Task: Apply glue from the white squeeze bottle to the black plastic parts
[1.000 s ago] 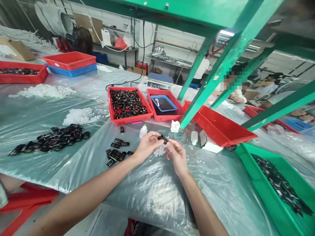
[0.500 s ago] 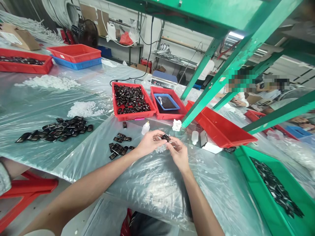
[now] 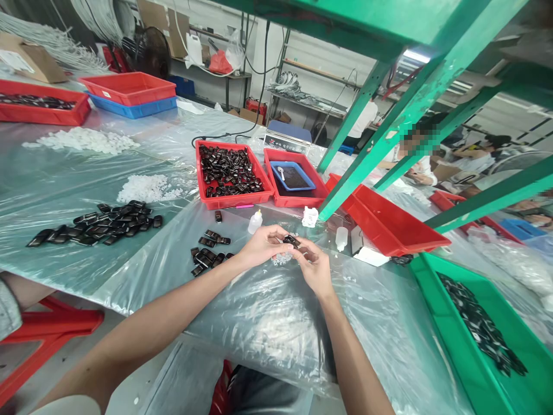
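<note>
Between the fingertips of both hands is a small glossy black plastic part (image 3: 291,240), partly covered by fingers. My left hand (image 3: 262,246) pinches it from the left, and my right hand (image 3: 314,264) grips its right side. Just beneath the hands lies a little heap of small translucent white pieces (image 3: 282,259). Several similar black parts (image 3: 208,257) rest on the plastic-covered table near my left forearm. A small squeeze bottle (image 3: 255,222) with a yellowish tip stands behind my left hand; a white block-like object (image 3: 310,217) is behind my right.
A red tray of black parts (image 3: 233,200) and a red tray holding a blue one (image 3: 294,185) sit ahead. Black parts (image 3: 93,225) and white pieces (image 3: 144,189) are piled left. Green posts (image 3: 367,153) slant across the right, above a tilted red tray (image 3: 393,225) and green bin (image 3: 458,340).
The view has shifted very slightly. Both hands stay together on the black part, with only small finger movement.
</note>
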